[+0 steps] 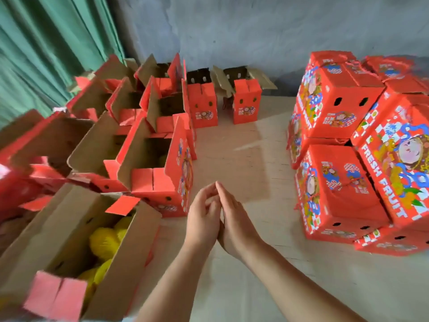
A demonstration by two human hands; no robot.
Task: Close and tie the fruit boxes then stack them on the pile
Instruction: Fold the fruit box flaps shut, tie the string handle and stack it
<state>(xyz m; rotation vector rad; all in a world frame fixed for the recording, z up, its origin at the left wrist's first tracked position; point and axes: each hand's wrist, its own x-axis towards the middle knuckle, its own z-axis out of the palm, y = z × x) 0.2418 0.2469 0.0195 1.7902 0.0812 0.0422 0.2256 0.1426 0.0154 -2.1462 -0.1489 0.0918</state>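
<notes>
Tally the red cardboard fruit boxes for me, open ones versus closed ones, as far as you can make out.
Open red cardboard fruit boxes: at least 10 (the left edge is blurred)
Closed red cardboard fruit boxes on the pile: at least 7 (some may be hidden)
Total: at least 17

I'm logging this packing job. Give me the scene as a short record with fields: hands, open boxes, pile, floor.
hands: left hand and right hand pressed together, palms touching, holding nothing
open boxes: red boxes on the left, flaps up; nearest box shows yellow fruit
pile: closed red boxes stacked on the right
floor: bare strip between the open boxes and the pile
</notes>
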